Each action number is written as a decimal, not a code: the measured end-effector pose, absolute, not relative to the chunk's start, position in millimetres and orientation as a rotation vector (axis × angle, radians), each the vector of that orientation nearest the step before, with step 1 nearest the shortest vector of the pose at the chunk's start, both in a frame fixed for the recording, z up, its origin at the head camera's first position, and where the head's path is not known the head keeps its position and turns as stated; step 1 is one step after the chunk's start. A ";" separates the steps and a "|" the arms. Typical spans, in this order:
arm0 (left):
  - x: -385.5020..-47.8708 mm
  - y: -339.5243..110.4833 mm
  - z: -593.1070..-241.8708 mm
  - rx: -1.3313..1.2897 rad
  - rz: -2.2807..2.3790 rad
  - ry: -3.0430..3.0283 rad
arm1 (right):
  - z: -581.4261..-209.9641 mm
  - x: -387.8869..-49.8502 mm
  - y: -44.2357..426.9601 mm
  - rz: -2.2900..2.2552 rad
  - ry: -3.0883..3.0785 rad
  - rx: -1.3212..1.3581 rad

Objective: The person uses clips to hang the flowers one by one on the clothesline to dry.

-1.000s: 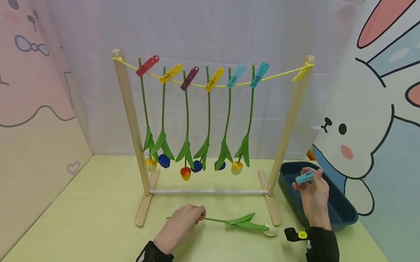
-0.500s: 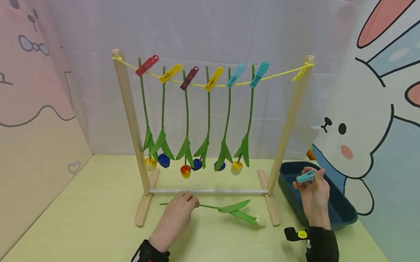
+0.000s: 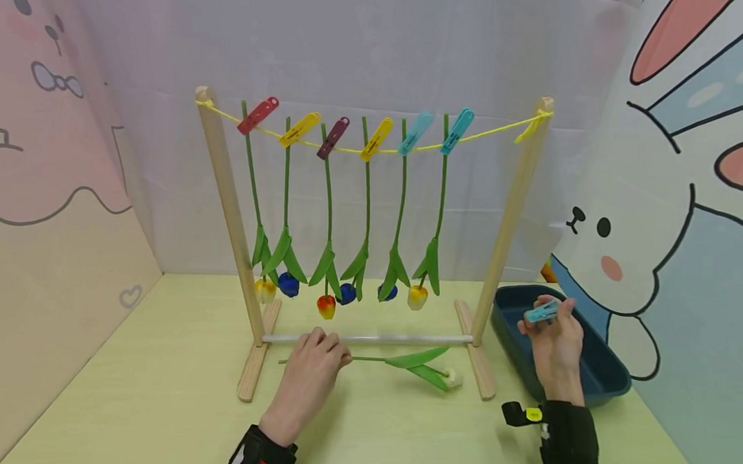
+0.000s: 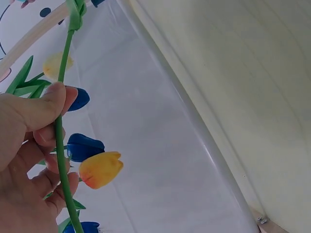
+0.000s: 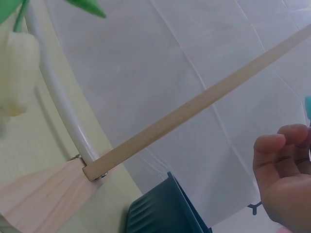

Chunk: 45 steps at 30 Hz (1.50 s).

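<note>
My left hand [image 3: 310, 379] pinches the green stem of a white artificial tulip [image 3: 454, 380] between thumb and fingers. The tulip lies sideways in front of the rack's lower rod, its bloom to the right; in the left wrist view its stem [image 4: 62, 160] crosses the fingers. A light blue clothespin [image 3: 541, 312] is held between the thumb and fingers of my right hand [image 3: 557, 354], over the dark blue bin. Behind, several tulips hang bloom-down from a yellow string [image 3: 490, 132], each clipped by a clothespin, such as the red one [image 3: 258, 116] at the left end.
The wooden rack's left post [image 3: 228, 217] and right post [image 3: 512, 225] stand on wooden feet, joined by a white rod [image 3: 404, 339]. A dark blue bin [image 3: 612, 388] stands right of the rack. Printed curtains close off the back and sides.
My left hand has moved away from me toward the rack's lower rod, carrying the white tulip with it. My right hand stays almost still with the clothespin.
</note>
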<state>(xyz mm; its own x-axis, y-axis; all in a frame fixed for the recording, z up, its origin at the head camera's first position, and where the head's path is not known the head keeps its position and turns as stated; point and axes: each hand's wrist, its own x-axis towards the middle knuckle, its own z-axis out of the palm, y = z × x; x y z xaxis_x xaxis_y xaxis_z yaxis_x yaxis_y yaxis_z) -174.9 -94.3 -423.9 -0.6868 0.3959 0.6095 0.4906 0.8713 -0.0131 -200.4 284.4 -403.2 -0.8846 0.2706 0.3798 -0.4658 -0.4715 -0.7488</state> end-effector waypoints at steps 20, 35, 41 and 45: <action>-170.3 -94.5 -416.2 -0.542 -0.267 -2.384 | -404.3 -200.9 284.1 2.366 -1.277 0.343; -169.9 -92.2 -412.7 -0.557 -0.966 -2.156 | -404.4 -200.8 282.8 2.357 -1.296 0.331; -169.0 -92.1 -405.3 -0.562 -1.503 -1.904 | -404.3 -201.2 282.6 2.342 -1.302 0.336; -166.7 -92.4 -399.9 -0.491 -1.663 -1.841 | -404.5 -201.2 282.5 2.350 -1.288 0.349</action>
<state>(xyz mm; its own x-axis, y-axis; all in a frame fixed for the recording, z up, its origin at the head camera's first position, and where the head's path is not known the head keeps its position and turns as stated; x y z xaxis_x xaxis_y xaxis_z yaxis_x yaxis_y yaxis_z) -166.7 -92.4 -399.9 -0.7497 -0.1210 0.6507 0.6350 0.1457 0.7587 -201.2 282.5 -404.5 -0.8733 0.2523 0.4168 -0.4870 -0.4722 -0.7347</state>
